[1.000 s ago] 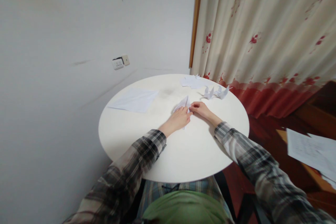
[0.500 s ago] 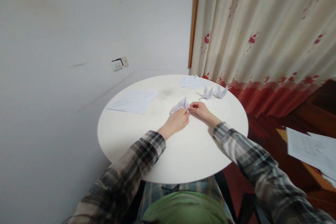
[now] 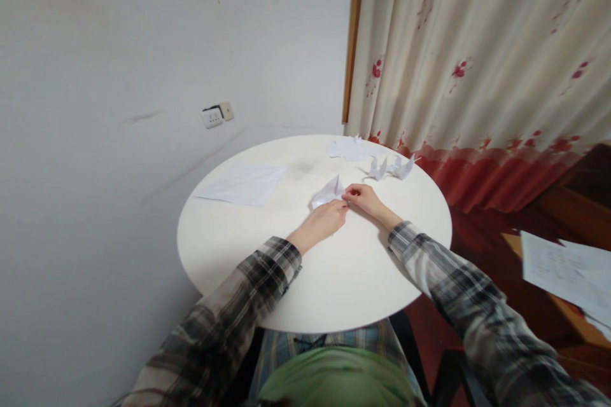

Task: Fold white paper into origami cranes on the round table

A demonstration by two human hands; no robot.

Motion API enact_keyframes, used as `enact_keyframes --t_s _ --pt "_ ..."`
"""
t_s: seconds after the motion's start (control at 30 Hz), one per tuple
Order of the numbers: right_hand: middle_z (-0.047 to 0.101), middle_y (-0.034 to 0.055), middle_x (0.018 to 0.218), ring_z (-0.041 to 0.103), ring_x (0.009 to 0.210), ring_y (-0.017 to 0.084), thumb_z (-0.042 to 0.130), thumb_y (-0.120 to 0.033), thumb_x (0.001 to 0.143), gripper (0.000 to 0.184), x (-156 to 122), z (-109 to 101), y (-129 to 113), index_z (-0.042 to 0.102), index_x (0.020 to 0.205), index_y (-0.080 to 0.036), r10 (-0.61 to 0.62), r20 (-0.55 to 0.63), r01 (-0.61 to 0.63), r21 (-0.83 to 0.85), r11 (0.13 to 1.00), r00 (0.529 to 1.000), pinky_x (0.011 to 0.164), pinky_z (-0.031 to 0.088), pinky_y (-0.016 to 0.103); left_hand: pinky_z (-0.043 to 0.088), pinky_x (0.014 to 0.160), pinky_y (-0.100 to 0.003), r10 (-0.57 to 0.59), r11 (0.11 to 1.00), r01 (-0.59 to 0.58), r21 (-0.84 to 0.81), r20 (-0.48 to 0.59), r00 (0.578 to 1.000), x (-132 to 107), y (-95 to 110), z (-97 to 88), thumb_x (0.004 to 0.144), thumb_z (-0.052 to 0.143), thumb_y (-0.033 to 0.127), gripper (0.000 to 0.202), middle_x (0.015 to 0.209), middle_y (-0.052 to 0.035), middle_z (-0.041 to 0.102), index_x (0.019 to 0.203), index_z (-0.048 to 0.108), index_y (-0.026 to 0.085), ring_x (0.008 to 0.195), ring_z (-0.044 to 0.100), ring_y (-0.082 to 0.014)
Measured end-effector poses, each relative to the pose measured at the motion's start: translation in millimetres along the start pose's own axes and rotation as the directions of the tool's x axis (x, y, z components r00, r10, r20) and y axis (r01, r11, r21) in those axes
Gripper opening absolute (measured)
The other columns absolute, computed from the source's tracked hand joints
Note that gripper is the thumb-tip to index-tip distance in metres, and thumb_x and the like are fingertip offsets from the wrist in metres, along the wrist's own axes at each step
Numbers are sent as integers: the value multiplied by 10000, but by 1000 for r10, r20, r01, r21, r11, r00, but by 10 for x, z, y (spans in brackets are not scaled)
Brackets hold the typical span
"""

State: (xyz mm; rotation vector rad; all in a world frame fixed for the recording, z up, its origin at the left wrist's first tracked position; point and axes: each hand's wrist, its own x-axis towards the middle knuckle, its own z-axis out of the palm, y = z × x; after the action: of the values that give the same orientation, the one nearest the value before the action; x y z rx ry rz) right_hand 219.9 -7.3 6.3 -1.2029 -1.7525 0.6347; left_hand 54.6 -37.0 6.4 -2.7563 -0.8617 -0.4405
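Note:
A folded piece of white paper point(image 3: 328, 193) rests on the round white table point(image 3: 315, 286), its pointed tip standing up away from me. My left hand point(image 3: 325, 219) lies over its near side, fingers closed on the paper's edge. From the right, my right hand point(image 3: 363, 197) pinches the same folded paper at its right corner, thumb and forefinger together. The fingertips of both hands almost meet there and hide that part of the folds.
Two folded paper cranes point(image 3: 378, 169) stand at the table's right rear. Behind them lies torn paper point(image 3: 351, 149) with a small folded piece. A white sheet point(image 3: 243, 183) lies at left. Written papers point(image 3: 563, 267) sit right of the table, near a curtain point(image 3: 468, 63).
My left hand has shifted slightly to the right along the paper, its fingers now closer to my right fingertips. My right hand stays nearly in place.

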Motion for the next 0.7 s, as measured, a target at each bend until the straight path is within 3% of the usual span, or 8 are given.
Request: enact_keyframes --t_s 0.37,0.7 --pt "549 -17 587 460 561 105 534 -222 614 81 -8 -29 39 562 637 -149 -34 85 43 -107 993 996 569 360 220 489 860 -295 17 999 -17 30 -8 1000 -18 -14 21 865 388 127 240 1029 -99 622 1005 581 101 1005 573 -187" --pt "526 -24 570 435 551 100 563 -269 643 119 13 -26 77 555 634 -151 -21 99 35 -143 989 995 546 338 214 498 830 -308 5 999 -6 47 17 1000 -19 -14 69 865 396 118 230 965 -134 634 1017 567 94 969 602 -199"
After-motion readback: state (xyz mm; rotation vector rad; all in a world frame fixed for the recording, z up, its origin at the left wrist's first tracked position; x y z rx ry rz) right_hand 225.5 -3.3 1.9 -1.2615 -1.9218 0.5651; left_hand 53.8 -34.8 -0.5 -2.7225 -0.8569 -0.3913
